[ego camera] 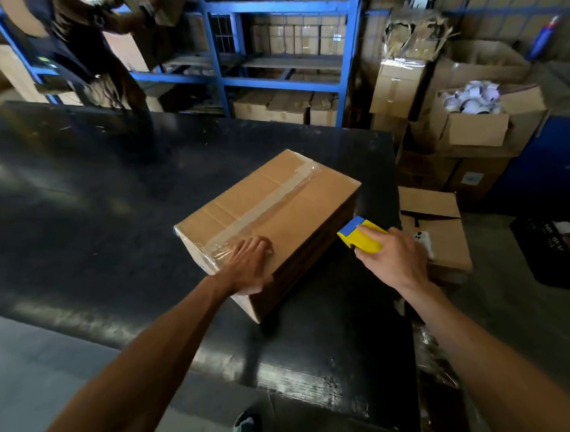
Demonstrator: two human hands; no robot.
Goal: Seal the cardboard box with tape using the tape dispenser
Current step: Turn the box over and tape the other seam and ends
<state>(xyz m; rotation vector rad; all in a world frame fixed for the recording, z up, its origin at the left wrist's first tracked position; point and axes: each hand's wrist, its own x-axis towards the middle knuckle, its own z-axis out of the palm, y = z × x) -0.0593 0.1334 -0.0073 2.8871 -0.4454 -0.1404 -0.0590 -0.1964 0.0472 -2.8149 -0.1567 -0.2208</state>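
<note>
A warehouse packing area — blue steel shelving (221, 56) stacked with cardboard cartons (298, 37), more open cartons (474, 128) piled beside a dark worktable (115, 196).

Plain brown cardboard box (267, 216), clear glossy tape (264, 210); yellow-and-blue tape dispenser (362, 237); black tabletop (115, 205); blue shelving (285, 77).

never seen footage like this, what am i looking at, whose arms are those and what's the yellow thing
One picture, taken by a camera worn on a person's head, looking down at their own bare arms. The left hand lies flat on a closed cardboard box, which sits on a dark table with clear tape already along its top seam. The right hand holds the yellow and blue tape dispenser beside the box, apart from it. Behind are blue shelves and more cartons.
</note>
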